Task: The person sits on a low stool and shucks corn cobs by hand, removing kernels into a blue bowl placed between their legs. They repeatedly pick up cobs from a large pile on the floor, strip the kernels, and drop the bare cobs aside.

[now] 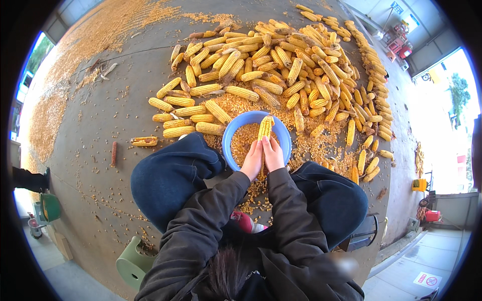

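Observation:
Both my hands grip one ear of dried corn (265, 127) over a blue plastic basin (227, 142) between my knees. My left hand (253, 160) lies along the ear's left side and my right hand (273, 152) along its right side, with the thumbs side by side near the middle. The ear's upper end points away from me and still bears yellow kernels. Its lower part is partly hidden between my palms. Loose corn kernels (241, 141) lie inside the basin. A large heap of corn ears (278, 64) rises just beyond the basin.
Loose kernels cover the floor around the basin and spread widely at upper left (86, 49). A bare reddish cob (114, 154) and a partly shelled ear (144, 141) lie to the left. A green plastic stool (131, 263) stands at lower left. A row of ears (372, 71) runs along the right.

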The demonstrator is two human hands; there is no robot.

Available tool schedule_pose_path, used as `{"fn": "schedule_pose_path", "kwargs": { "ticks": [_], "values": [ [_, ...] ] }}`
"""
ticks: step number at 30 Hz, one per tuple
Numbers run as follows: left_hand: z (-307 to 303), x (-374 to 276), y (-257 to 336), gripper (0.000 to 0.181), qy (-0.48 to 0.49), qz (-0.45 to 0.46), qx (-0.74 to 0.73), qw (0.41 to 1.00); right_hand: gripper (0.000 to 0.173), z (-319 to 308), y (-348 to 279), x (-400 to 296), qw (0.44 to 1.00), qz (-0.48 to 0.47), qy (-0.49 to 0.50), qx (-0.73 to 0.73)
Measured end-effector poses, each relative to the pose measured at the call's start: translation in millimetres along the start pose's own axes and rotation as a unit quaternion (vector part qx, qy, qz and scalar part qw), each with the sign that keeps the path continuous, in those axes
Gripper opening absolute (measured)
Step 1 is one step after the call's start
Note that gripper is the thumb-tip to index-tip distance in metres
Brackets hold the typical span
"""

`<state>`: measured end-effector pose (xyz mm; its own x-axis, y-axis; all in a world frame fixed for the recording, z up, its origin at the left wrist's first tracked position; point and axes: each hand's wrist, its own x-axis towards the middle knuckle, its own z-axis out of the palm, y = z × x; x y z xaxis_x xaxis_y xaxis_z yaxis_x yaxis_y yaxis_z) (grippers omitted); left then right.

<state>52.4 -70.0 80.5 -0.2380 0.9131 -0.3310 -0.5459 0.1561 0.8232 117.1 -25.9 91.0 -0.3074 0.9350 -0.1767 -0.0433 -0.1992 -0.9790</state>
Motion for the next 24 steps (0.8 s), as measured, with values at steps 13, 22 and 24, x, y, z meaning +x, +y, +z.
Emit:
{"fn": "schedule_pose_path", "kwargs": {
  "ticks": [13, 22, 24],
  "values": [
    [-3, -4, -7, 0.037, 0.024, 0.016, -0.017, 0.999, 0.038, 2, -7, -4, 0.986, -0.003, 0.046, -0.159],
    [-4, -5, -6, 0.036, 0.036, 0.003, 0.019, 0.999, 0.038, -2, 14, 4, 0.997, 0.062, 0.055, 0.003],
    [-4, -6, -10, 0.036, 0.02, 0.005, 0.029, 0.999, 0.04, -4, 15, 6, 0.978, 0.122, 0.062, 0.16]
  ]
}}
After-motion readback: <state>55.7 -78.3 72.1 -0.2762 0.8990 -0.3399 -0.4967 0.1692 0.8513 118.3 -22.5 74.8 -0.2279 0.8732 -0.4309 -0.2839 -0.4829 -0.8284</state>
